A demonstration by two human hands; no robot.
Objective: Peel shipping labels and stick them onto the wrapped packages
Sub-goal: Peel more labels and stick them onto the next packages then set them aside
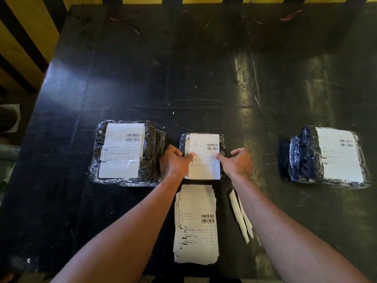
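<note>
Both hands — left hand, right hand — press a thin, floppy label flat on the middle package (soft, slippery wrap) near the surface's front edge; fingers straight, best smoothed from its edges.

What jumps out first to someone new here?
Both hands, left hand and right hand, press a white label onto the middle package at table centre. Labelled packages flank it, left package and right package, with a label stack nearest the person.
</note>
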